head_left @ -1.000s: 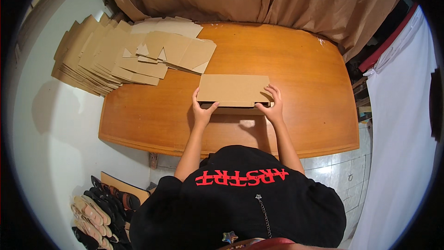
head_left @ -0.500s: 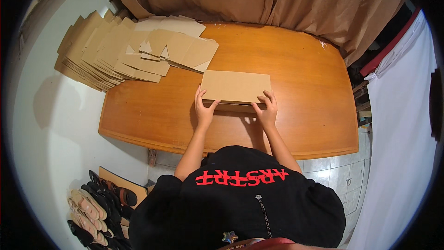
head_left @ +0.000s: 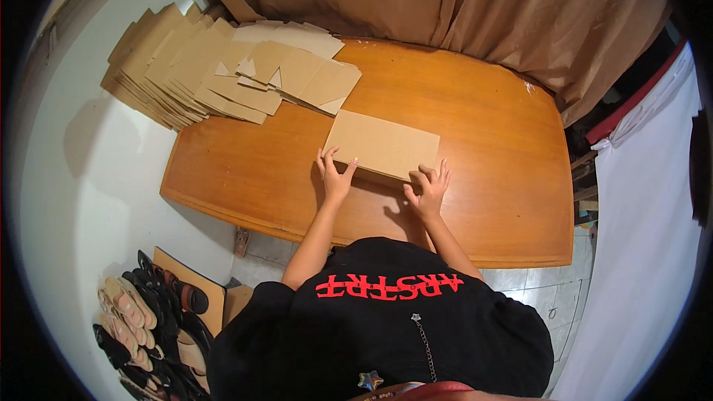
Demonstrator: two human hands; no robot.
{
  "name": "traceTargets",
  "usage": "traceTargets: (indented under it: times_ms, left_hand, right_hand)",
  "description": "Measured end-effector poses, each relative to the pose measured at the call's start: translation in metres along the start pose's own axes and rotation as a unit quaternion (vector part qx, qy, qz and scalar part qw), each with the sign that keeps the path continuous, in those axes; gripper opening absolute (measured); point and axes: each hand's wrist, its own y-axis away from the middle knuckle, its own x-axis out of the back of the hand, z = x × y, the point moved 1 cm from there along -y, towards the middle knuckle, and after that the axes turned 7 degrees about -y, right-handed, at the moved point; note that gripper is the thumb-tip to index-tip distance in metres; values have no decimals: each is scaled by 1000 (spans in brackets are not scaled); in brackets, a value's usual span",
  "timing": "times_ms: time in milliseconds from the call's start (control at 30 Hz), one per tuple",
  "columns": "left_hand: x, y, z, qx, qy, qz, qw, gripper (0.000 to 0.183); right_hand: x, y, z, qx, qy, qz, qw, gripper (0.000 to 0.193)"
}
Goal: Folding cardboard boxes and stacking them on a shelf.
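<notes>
A: Main item?
B: One box (head_left: 382, 141), brown card, oblong, lid down. Found at the centre of the frame, on the table (head_left: 490, 163), set askew, its right end lower in the frame than its left.

A: Hands?
B: Two, both bare. The left hand (head_left: 336, 177) is placed at the box's lower left corner, fingers at the end, thumb against the near edge; whether a firm grip is held cannot be told. The right hand (head_left: 428, 193) is found at the lower right corner, unclenched, fingers bent and parted, thumb held apart; pressure on the card cannot be made out.

A: Other stock on the table?
B: Card blanks (head_left: 174, 67), brown, flat, many. Overlapped in a pile, upper left of the frame, a few pale sides shown. The table itself is listed as wood, orange-brown, with curved edges.

A: Surroundings?
B: One curtain (head_left: 349, 0), brown, hung across the top. One white cloth (head_left: 646, 193), draped at the right. Sandals (head_left: 137, 308), black, beige and brown, heaped lower left. A black shirt (head_left: 386, 327), red-printed, is seen at bottom centre. Tiles (head_left: 546, 301), pale, are shown lower right.
</notes>
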Motion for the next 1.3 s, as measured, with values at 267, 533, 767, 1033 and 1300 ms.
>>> traceTargets:
  times_ms: [267, 533, 767, 1033, 1300]
  left_hand:
    - [23, -11, 2, 172, -70, 82, 979, 59]
    - [22, 45, 5, 232, -103, -194, 948, 77]
    - [34, 72, 3, 194, 125, -200, 952, 78]
    - [94, 36, 0, 197, 219, -223, 929, 88]
    - [81, -24, -5, 157, 228, -393, 877, 97]
  right_hand:
    - [14, 4, -12, 56, -100, -38, 993, 25]
    - [-15, -6, 26, -261, -258, -240, 899, 39]
    - [-36, 12, -3, -301, -401, -247, 829, 36]
    - [-64, 19, -64, -287, -471, -194, 811, 45]
    - [-71, 15, -60, -351, -448, -63, 820, 59]
